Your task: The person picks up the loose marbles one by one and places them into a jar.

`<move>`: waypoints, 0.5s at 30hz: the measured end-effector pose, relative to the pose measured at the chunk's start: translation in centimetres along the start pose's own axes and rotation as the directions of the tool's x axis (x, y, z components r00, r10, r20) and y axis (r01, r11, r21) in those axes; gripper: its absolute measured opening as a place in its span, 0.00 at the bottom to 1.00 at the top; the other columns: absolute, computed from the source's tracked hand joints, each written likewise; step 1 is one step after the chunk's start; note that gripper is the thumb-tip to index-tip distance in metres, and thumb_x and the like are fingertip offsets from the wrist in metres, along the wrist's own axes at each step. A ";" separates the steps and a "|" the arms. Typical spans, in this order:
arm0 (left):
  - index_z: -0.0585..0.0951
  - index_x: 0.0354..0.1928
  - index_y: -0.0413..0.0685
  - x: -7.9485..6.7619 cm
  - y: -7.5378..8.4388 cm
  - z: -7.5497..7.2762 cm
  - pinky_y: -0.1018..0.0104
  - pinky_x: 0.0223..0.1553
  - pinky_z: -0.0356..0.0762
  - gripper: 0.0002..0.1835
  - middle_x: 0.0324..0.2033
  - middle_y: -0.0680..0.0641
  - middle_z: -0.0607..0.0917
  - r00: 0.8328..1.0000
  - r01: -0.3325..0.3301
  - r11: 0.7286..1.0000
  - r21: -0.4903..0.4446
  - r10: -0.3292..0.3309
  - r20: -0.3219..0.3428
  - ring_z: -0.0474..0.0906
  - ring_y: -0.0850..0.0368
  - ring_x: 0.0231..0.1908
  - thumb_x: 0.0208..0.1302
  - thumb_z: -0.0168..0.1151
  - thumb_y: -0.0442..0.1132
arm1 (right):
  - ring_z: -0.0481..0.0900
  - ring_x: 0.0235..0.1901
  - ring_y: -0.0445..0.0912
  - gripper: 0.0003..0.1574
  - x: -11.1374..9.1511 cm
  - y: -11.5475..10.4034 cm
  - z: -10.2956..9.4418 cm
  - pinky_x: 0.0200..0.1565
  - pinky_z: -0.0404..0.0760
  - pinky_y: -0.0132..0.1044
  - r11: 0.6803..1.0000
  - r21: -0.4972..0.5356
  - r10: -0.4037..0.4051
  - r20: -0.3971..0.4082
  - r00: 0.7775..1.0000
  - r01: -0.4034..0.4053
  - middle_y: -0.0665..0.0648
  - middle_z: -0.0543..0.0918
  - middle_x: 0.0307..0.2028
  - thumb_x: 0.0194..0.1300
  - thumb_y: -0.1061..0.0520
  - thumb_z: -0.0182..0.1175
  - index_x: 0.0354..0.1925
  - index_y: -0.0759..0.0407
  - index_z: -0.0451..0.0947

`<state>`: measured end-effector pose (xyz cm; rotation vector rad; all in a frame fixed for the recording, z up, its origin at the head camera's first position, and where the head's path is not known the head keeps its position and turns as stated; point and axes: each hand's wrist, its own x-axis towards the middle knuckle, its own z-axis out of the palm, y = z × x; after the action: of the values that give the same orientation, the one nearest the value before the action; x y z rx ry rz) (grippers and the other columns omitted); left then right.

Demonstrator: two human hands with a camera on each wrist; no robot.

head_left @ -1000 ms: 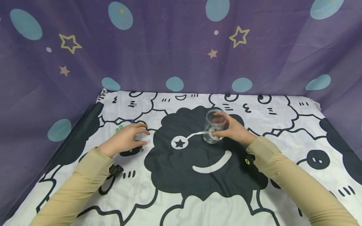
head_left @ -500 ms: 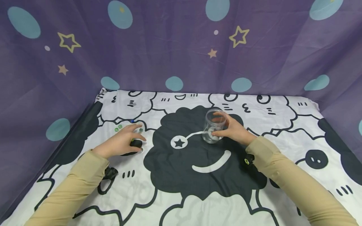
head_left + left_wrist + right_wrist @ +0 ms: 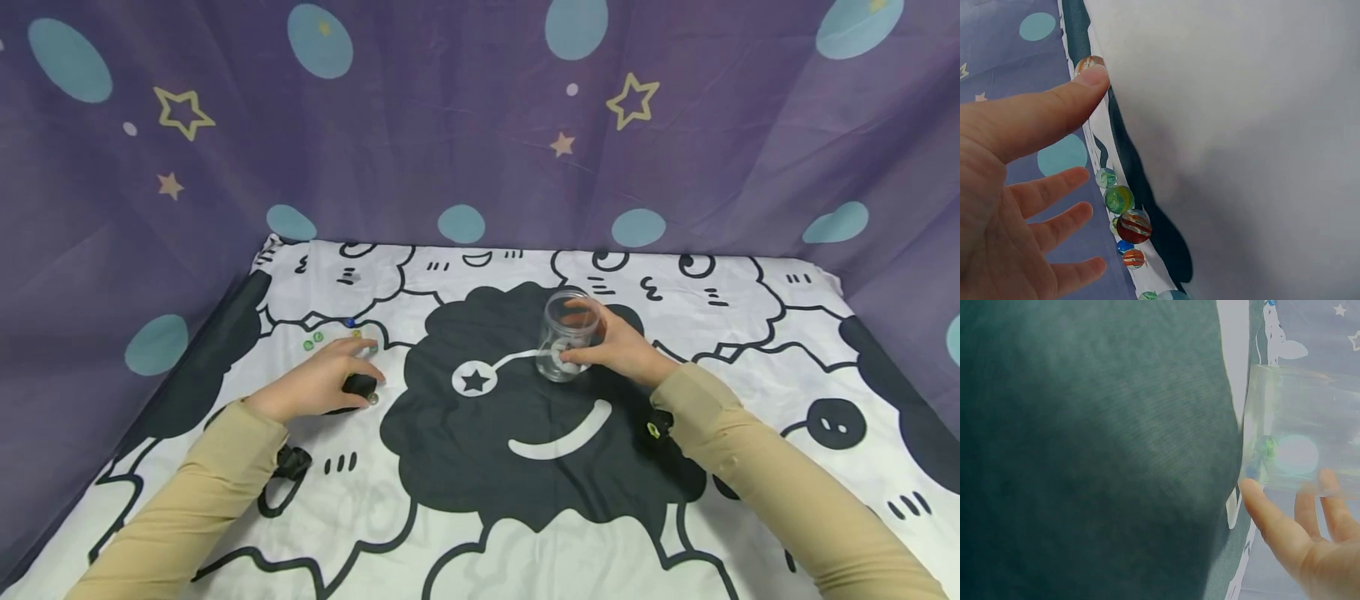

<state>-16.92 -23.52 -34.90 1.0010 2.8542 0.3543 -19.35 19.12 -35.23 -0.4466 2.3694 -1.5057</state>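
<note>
My right hand [image 3: 615,342] grips a clear jar [image 3: 555,367], which stands upright on the dark patch of the cloth. In the right wrist view, blurred green and blue spots show near the jar's base. My left hand [image 3: 322,379] is over the cloth at left, its fingers spread apart. Its thumb tip is at an orange-brown marble [image 3: 1089,61]; whether it presses it is unclear. Several more marbles lie by the fingers, among them a green one [image 3: 1119,199], a large red-brown one [image 3: 1134,226], a blue one [image 3: 1125,246] and an orange striped one [image 3: 1134,259].
A white cloth [image 3: 450,550] with black cartoon drawings covers the table. Behind it hangs a purple curtain [image 3: 450,125] with stars and ovals. Two green marbles [image 3: 312,341] lie beyond the left hand. Each wrist wears a black strap-on camera.
My left hand has lowered slightly toward the cloth and shifted a little left, its thumb coming to the small marble there. The right hand and jar keep their place.
</note>
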 end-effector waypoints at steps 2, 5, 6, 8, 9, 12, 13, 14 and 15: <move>0.86 0.40 0.50 0.0 0.0 0.0 0.32 0.60 0.60 0.15 0.59 0.29 0.72 1.000 -0.008 1.000 0.003 0.008 -0.001 0.63 0.26 0.61 0.46 0.75 0.36 | 0.74 0.51 0.56 0.50 0.0 0.0 0.0 0.39 0.78 0.46 1.000 0.001 -0.002 0.000 1.000 0.002 0.60 0.67 0.65 0.55 0.56 0.69 0.70 0.51 0.54; 0.87 0.38 0.51 0.0 0.0 0.1 0.33 0.60 0.60 0.14 0.58 0.29 0.72 1.000 -0.015 1.000 0.007 0.015 0.001 0.64 0.27 0.60 0.46 0.75 0.35 | 0.74 0.48 0.52 0.49 0.0 0.1 0.1 0.38 0.78 0.46 1.000 0.002 -0.005 -0.001 1.000 0.005 0.60 0.68 0.65 0.55 0.56 0.69 0.69 0.51 0.55; 0.87 0.37 0.51 0.0 0.0 0.1 0.32 0.60 0.60 0.13 0.58 0.30 0.72 1.000 -0.016 1.000 0.008 0.016 0.004 0.64 0.27 0.60 0.46 0.75 0.35 | 0.75 0.47 0.51 0.49 0.0 0.1 0.1 0.37 0.78 0.46 1.000 0.003 -0.005 -0.001 1.000 0.005 0.60 0.68 0.65 0.55 0.56 0.70 0.69 0.51 0.55; 0.87 0.36 0.52 0.0 0.0 0.2 0.32 0.61 0.59 0.12 0.58 0.30 0.73 1.000 -0.016 1.000 0.006 0.016 0.012 0.64 0.27 0.60 0.46 0.75 0.35 | 0.75 0.45 0.50 0.49 0.0 0.1 0.1 0.37 0.78 0.46 1.000 0.004 -0.006 -0.002 1.000 0.006 0.60 0.68 0.65 0.55 0.56 0.70 0.69 0.51 0.55; 0.87 0.35 0.53 0.0 0.0 0.2 0.32 0.61 0.58 0.11 0.58 0.30 0.73 1.000 -0.015 1.000 0.006 0.015 0.014 0.64 0.27 0.60 0.47 0.74 0.35 | 0.75 0.45 0.50 0.49 0.0 0.1 0.1 0.37 0.78 0.46 1.000 0.006 -0.007 -0.002 1.000 0.007 0.60 0.68 0.65 0.55 0.56 0.70 0.69 0.51 0.55; 0.87 0.34 0.54 0.0 0.1 0.1 0.30 0.61 0.57 0.10 0.58 0.30 0.73 1.000 -0.018 1.000 0.004 0.018 0.017 0.64 0.26 0.60 0.47 0.74 0.35 | 0.75 0.45 0.50 0.49 0.0 0.2 0.0 0.37 0.78 0.46 1.000 0.004 -0.009 -0.002 1.000 0.009 0.60 0.68 0.65 0.55 0.56 0.70 0.69 0.51 0.56; 0.87 0.33 0.54 0.0 0.1 0.1 0.29 0.61 0.57 0.10 0.58 0.31 0.73 1.000 -0.018 1.000 0.002 0.018 0.017 0.63 0.26 0.60 0.47 0.74 0.35 | 0.74 0.45 0.50 0.49 0.0 0.2 0.0 0.37 0.78 0.46 1.000 0.003 -0.010 -0.002 1.000 0.010 0.60 0.68 0.65 0.55 0.56 0.70 0.69 0.51 0.56; 0.87 0.33 0.55 0.0 0.1 0.1 0.29 0.61 0.56 0.10 0.58 0.31 0.73 1.000 -0.020 1.000 0.002 0.020 0.016 0.63 0.26 0.61 0.47 0.74 0.35 | 0.74 0.45 0.50 0.49 0.0 0.2 0.0 0.37 0.78 0.46 1.000 0.003 -0.010 -0.003 1.000 0.010 0.60 0.68 0.65 0.55 0.56 0.70 0.69 0.51 0.56; 0.87 0.33 0.55 0.0 0.1 0.1 0.29 0.61 0.56 0.10 0.58 0.31 0.73 1.000 -0.022 1.000 0.003 0.022 0.014 0.63 0.26 0.61 0.47 0.74 0.35 | 0.74 0.46 0.51 0.49 0.0 0.2 0.0 0.37 0.78 0.46 1.000 0.003 -0.011 -0.004 1.000 0.011 0.60 0.68 0.65 0.55 0.56 0.70 0.69 0.51 0.56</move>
<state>-16.88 -23.42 -35.02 1.0315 2.8341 0.3428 -19.39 19.20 -35.37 -0.4567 2.3713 -1.5154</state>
